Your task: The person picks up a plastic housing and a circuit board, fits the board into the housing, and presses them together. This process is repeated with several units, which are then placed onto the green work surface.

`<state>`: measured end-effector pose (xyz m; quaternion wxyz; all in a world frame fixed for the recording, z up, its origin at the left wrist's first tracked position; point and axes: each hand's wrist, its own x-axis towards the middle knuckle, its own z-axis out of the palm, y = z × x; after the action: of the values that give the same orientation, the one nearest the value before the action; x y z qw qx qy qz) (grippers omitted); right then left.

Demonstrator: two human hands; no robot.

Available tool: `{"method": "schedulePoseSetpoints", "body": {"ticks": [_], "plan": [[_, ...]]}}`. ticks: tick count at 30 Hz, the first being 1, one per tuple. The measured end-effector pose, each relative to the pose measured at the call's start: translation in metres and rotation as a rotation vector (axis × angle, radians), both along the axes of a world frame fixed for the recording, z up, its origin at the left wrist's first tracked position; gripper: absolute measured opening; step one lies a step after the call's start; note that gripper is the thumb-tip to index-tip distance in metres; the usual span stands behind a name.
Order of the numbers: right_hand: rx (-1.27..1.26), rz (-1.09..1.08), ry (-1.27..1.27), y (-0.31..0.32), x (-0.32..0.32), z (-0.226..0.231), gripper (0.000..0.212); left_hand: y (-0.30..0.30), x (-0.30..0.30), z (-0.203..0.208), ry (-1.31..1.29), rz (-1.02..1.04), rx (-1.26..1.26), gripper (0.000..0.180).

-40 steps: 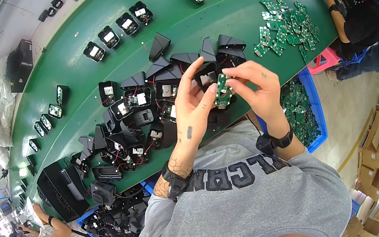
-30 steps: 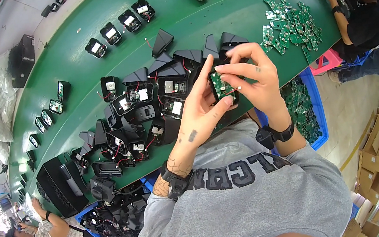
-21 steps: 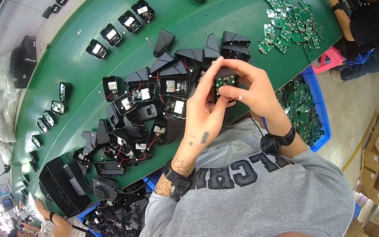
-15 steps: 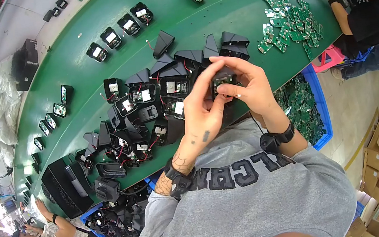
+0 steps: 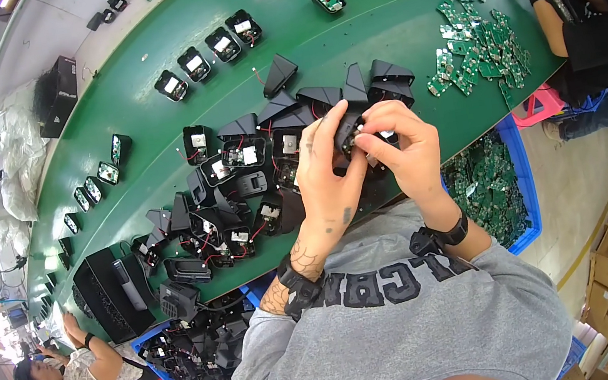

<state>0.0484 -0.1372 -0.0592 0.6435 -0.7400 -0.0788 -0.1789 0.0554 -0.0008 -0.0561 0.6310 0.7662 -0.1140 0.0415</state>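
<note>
I see both hands, left (image 5: pixel 330 178) and right (image 5: pixel 403 149), pinched around a small black housing (image 5: pixel 349 131) above the tabletop (image 5: pixel 390 30); a loose pinch could drop it among the housings below.

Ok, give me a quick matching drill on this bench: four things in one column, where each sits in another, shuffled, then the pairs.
Things:
1. small black housing
2. loose green circuit boards
3. blue bin of boards
4. black box

Places:
A. spread on the green belt, far right
B. pinched between the left hand and right hand
C. off the belt's near edge, beside the right forearm
D. near edge of the belt, far left

Pairs: 1-B, 2-A, 3-C, 4-D
</note>
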Motion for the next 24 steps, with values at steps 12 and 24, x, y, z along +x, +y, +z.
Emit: {"method": "schedulePoseSetpoints", "body": {"ticks": [12,24], "plan": [[-0.289,-0.095,-0.332,-0.013,0.003,0.011,0.005,0.019,0.001,0.022,0.689,-0.369,-0.703,0.036],[-0.538,-0.076,-0.241,-0.014,-0.004,0.028,0.009,0.015,-0.009,0.032,0.245,-0.078,-0.235,0.04]]}}
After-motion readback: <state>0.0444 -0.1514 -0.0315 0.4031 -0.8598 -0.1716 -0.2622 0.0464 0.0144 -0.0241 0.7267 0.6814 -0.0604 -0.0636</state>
